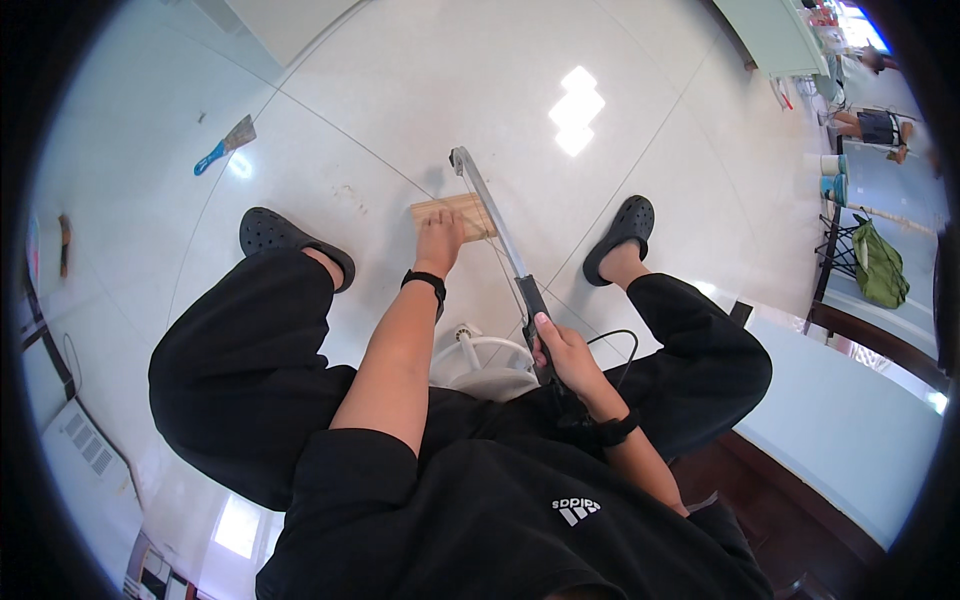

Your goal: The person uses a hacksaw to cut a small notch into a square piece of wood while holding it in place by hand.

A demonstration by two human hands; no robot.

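Note:
My right hand [565,352] is wrapped round the black handle of a hacksaw [487,200] with a silver bow frame. The saw slants up and to the left, away from me. Its far end reaches past a light wooden board [473,212], and the frame crosses over the board's right part. My left hand [440,238] rests on the board's left part, closed with fingers bent over it. The contact between blade and board is too fine to make out. Between my knees is a white round-topped item [487,383] with thin legs or bars, partly hidden by my clothes.
A blue-handled putty knife [226,144] lies on the glossy tiled floor [380,70] at the far left. Light crumbs are scattered near my left shoe [290,243]. White furniture [770,35] stands far right, with another person [880,128] beyond. A green bag [880,262] hangs at right.

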